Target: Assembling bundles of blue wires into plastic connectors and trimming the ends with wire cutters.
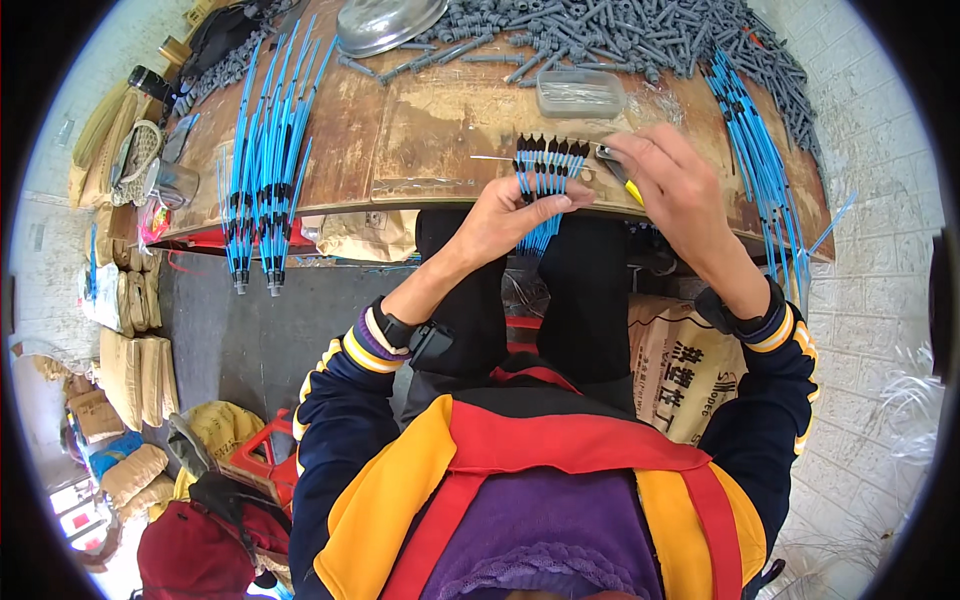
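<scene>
My left hand point(520, 215) is closed round a row of thin blue rods point(548, 183) with black tips, fanned side by side over the table's near edge. A thin white strip point(490, 157) runs crosswise at the rods and sticks out to their left. My right hand point(672, 180) is just right of the black tips, its thumb and fingers pinched together. What lies between those fingertips is too small to make out. A small tool with a metal head and a yellow handle point(633, 190) shows right under them; I cannot tell if it is gripped or lies on the table.
A clear plastic box point(580, 94) of thin pale pieces stands behind my hands. Grey plastic parts point(620, 35) heap along the back beside a metal bowl point(388, 22). Bundles of blue rods lie left point(265, 170) and right point(760, 160), overhanging the wooden table's point(425, 130) edge.
</scene>
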Demonstrator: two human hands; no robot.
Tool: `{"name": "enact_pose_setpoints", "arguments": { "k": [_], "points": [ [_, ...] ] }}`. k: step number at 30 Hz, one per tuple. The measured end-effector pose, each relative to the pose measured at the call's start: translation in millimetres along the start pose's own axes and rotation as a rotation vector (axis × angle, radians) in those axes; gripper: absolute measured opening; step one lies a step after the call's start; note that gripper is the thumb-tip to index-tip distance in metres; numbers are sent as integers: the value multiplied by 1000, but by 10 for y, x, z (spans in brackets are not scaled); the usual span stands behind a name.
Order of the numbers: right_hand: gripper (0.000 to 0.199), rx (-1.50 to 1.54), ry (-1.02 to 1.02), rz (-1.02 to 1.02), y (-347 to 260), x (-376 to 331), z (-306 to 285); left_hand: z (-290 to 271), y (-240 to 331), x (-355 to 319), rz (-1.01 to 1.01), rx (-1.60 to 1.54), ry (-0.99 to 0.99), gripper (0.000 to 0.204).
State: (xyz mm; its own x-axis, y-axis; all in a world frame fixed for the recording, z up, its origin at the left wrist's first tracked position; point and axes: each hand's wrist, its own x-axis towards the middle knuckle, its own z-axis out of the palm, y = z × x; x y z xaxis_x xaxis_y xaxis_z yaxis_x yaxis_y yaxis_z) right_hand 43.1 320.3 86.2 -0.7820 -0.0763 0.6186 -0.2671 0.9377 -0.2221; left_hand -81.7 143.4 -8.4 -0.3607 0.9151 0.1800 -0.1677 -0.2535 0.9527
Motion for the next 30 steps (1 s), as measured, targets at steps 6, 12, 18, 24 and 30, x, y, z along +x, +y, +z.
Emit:
{"name": "enact_pose_setpoints", "arguments": {
  "k": [6, 12, 18, 24, 30],
  "points": [
    [27, -193, -5, -133, -23, 5, -60, 12, -12, -11, 2, 16, 4, 23],
    [31, 290, -33, 226, -37, 74, 81, 69, 47, -38, 20, 60, -18, 25],
    [47, 1167, 97, 473, 254, 165, 314, 395, 788, -34, 8, 12, 26, 24],
    [80, 1925, -294, 755, -110, -163, 918, 240, 1498, 539, 161, -31, -2, 36],
    [75, 1420, -160, 445, -221, -657, 985, 432, 1429, -161, 310, 391, -109, 18]
  ]
}}
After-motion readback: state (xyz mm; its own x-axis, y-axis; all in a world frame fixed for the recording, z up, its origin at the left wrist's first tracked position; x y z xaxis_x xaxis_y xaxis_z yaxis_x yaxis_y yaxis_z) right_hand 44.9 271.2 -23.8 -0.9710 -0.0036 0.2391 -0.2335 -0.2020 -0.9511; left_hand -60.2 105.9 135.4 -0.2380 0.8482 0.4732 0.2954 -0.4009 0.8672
